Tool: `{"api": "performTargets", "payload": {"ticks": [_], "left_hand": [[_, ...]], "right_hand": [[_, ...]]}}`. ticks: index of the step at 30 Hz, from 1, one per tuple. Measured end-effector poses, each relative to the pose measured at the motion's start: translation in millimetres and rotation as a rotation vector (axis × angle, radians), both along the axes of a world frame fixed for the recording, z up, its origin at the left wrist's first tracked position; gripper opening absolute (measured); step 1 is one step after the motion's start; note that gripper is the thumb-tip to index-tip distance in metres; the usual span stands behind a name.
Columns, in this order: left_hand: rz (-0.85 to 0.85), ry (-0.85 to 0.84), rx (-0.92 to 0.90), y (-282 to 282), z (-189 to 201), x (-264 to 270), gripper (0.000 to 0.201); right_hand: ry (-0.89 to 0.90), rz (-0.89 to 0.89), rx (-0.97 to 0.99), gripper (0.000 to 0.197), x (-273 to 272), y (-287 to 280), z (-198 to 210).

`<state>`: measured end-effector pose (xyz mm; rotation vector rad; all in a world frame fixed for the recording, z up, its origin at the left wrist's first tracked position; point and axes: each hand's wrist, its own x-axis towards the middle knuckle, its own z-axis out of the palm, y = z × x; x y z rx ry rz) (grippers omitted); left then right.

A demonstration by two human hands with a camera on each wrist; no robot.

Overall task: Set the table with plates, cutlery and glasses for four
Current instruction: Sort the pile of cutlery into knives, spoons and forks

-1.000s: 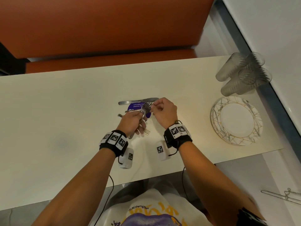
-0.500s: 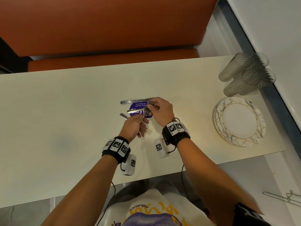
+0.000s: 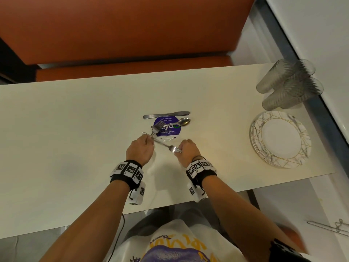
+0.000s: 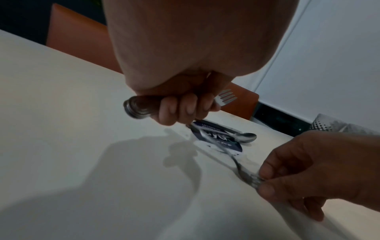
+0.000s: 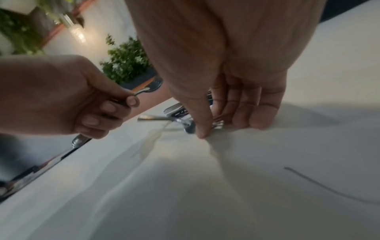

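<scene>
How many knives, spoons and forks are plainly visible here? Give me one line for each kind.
Knives: 1
Spoons: 1
Forks: 2, one in the left hand, one pinched by the right hand
Total: 4; the left grip may hide more.
</scene>
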<state>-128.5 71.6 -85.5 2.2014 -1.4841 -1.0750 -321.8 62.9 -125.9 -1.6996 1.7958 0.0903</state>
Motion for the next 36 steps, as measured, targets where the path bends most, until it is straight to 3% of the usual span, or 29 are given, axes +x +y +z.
{"api": "performTargets", "payload": {"ticks": [3, 6, 11, 14, 19, 25, 31, 36], "left_hand": [[-0.058, -0.012, -0.051, -7, 4, -5, 0.028], [-0.134, -0.027, -0.112, -17, 8, -15, 0.026], [-0.245, 0.094, -0.077, -31, 2, -26, 0.03], [-0.236, 0.282, 0.002, -31, 9, -34, 0.03], [-0.077, 0.653, 0.164, -26, 18, -43, 0.033], [-0.003, 0.808, 0.24, -23, 26, -44, 0.036], [0.011, 0.814, 0.238, -23, 30, -47, 0.033], [0.011, 0.781, 0.252, -25, 24, -45, 0.035]], "right_hand": [[-0.004, -0.041, 0.023, 0.025, -9, 1, 4], [-0.125, -0.095, -0.018, 0.004, -25, 0, 13], [-0.399, -0.082, -0.131, 0.006, -44, -14, 56], [-0.518, -0.115, -0.204, 0.005, -45, -28, 83], [-0.517, -0.265, -0.399, 0.01, -36, -42, 87], [-0.545, -0.374, -0.459, 0.019, -25, -43, 80], [-0.571, -0.281, -0.427, 0.042, -22, -43, 84], [-0.53, -0.106, -0.36, 0.022, -25, -50, 76]]}}
